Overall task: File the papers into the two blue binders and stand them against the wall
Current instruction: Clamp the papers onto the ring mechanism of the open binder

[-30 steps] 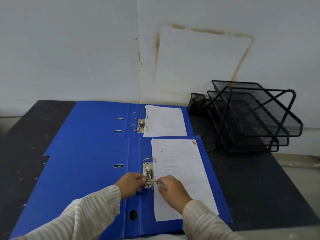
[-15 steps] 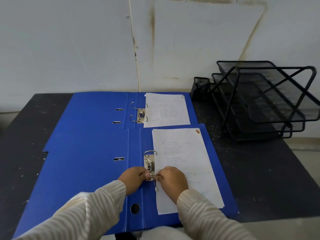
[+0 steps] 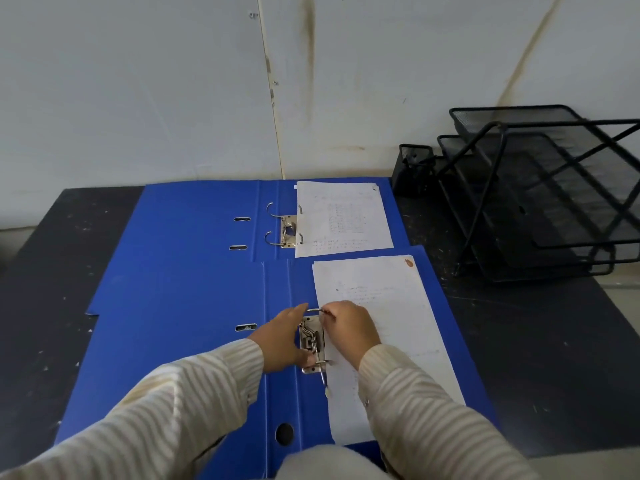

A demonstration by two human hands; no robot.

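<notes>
Black table [image 3: 519,375] against a stained white wall [image 3: 138,81]. Two blue binders lie open flat: the far binder [image 3: 194,216] by the wall, the near binder [image 3: 173,341] overlapping its front edge. Each bears paper on its right half: far sheet [image 3: 343,216], near sheet [image 3: 381,282]. Left hand [image 3: 282,337] grips the near clip [image 3: 311,337] with curled fingers; right hand [image 3: 349,327] pinches the upper ring [image 3: 313,310]. Mesh tray [image 3: 554,202] at right.

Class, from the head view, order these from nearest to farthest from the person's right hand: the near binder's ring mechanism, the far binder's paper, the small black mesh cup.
1. near binder's ring mechanism: at the right hand, just left.
2. far binder's paper: beyond, toward the wall.
3. small black mesh cup: far right, by the wall.
</notes>
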